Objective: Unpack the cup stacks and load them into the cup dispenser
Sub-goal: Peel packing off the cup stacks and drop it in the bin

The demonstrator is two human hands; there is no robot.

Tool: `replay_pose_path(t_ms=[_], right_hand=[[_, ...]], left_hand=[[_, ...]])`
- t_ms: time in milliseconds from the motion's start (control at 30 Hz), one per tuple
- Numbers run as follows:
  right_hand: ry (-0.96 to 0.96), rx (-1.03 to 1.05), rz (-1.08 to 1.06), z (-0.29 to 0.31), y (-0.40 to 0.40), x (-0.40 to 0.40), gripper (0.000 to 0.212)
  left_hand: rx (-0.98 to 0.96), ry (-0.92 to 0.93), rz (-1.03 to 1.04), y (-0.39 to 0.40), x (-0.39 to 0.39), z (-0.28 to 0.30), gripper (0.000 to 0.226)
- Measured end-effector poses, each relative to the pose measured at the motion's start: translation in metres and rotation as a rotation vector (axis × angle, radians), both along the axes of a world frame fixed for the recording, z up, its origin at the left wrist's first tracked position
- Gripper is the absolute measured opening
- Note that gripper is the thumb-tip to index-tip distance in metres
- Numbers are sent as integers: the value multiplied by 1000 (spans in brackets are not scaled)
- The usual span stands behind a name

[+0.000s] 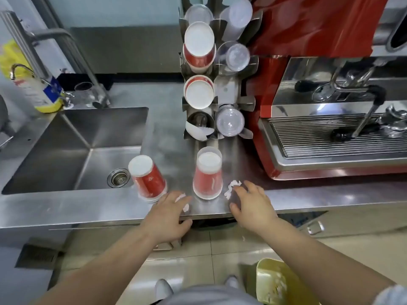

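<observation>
Two stacks of red paper cups stand upside down on the steel counter: one stack (148,177) by the sink, the other stack (208,172) in front of the cup dispenser (226,89), with clear wrap still over its top. The dispenser's slots hold red cups (199,49) and clear lids. My left hand (170,216) lies at the counter's front edge, fingers on a scrap of white plastic wrap (184,202). My right hand (253,204) rests on the counter, its fingertips touching another crumpled scrap (231,188). Both hands flank the wrapped stack.
A steel sink (77,146) with a drain lies to the left, a tap and bottle behind it. A red espresso machine (330,119) fills the right side. A yellow-green bin (279,282) stands on the floor at lower right.
</observation>
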State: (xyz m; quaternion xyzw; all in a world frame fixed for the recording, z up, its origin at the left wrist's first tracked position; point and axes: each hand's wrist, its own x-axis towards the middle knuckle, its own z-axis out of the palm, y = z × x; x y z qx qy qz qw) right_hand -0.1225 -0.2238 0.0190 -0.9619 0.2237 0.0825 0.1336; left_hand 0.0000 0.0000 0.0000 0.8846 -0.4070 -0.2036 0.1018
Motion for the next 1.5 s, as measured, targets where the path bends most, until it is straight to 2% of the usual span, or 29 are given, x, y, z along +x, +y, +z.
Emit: replay_pose_path(t_ms=[167,300,467,733,967,1500], right_hand=[[32,70,-129,1,-18,23,48],[94,68,-167,-5,-25,37,54],[108,86,-161,-16,-24,46,57],[51,122,-150,-28,-22,49,39],[-27,150,-129,-35,-21,50,26],[-7,179,-76,-24,-14,52,28]], left_hand=[[-7,-10,77,-12,7,-5,60],[-10,-82,127,-19,10,-11,44],[-47,-59,149,-18,11,-21,44],[-92,-57,138,-18,18,-27,37],[-181,-3,120,-18,18,-35,22],[-282,20,10,-15,21,-31,20]])
